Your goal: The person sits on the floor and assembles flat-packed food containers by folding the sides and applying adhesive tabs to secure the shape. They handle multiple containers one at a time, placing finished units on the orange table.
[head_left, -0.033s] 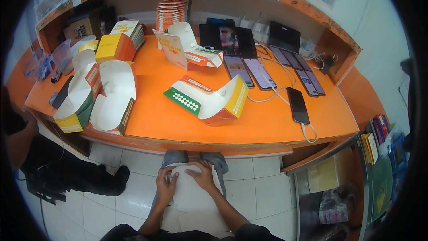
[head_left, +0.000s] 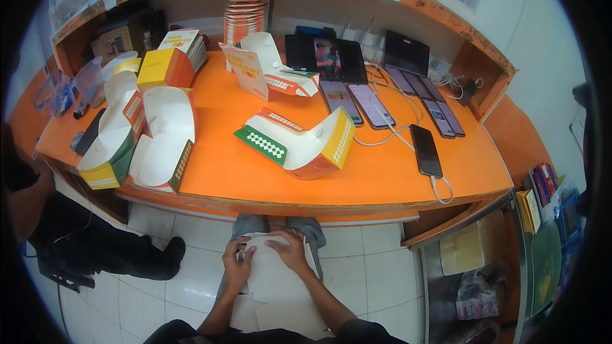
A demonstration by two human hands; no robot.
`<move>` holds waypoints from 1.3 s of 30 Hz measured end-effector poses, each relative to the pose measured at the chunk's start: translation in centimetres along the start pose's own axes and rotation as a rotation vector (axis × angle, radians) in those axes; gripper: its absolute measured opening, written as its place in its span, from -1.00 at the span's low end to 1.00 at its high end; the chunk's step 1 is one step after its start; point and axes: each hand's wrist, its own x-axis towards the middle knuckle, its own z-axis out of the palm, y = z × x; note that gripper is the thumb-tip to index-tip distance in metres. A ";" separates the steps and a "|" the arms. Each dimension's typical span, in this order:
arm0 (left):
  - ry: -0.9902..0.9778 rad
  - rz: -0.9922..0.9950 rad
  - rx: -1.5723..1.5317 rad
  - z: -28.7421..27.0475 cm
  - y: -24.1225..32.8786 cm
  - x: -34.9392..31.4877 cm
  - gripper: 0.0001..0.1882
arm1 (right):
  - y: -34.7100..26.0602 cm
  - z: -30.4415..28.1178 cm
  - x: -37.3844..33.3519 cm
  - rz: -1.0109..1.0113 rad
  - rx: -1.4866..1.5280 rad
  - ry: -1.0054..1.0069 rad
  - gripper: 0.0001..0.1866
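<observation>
A pale, unprinted-side-up cardboard box blank [head_left: 268, 277] lies across my lap, with further pale flaps of card reaching down toward my body. My left hand [head_left: 238, 261] grips its far left side, thumb on top and fingers curled at the edge. At the far edge, my right hand [head_left: 290, 246] has its thumb on the card and its fingers bent over the rim. On the orange table [head_left: 255, 181] beyond stands an opened-up box [head_left: 299, 143] with green, yellow and orange panels. Two more white-lined boxes [head_left: 162, 121] [head_left: 111, 140] stand at the left.
Another part-folded box [head_left: 271, 67] sits farther back, before a tall stack of flat cartons [head_left: 245, 13]. Several phones and a charging phone [head_left: 426, 151] with white cables [head_left: 389, 130] occupy the right. A seated person's dark-clothed leg [head_left: 108, 242] is at my left; an open shelf [head_left: 472, 267] stands right.
</observation>
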 end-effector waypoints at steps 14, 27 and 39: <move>-0.072 0.032 -0.033 2.0 -1.7 3.1 -0.73 | 3.3 0.6 1.2 -0.022 -0.054 0.199 -0.79; -0.076 -0.050 0.014 4.9 -1.8 6.8 -0.93 | 9.7 0.7 4.6 -0.083 0.191 0.080 -0.73; 0.294 -0.096 -0.048 0.6 -3.8 4.8 -0.72 | 10.8 8.3 4.1 -0.310 -0.143 -0.175 -0.72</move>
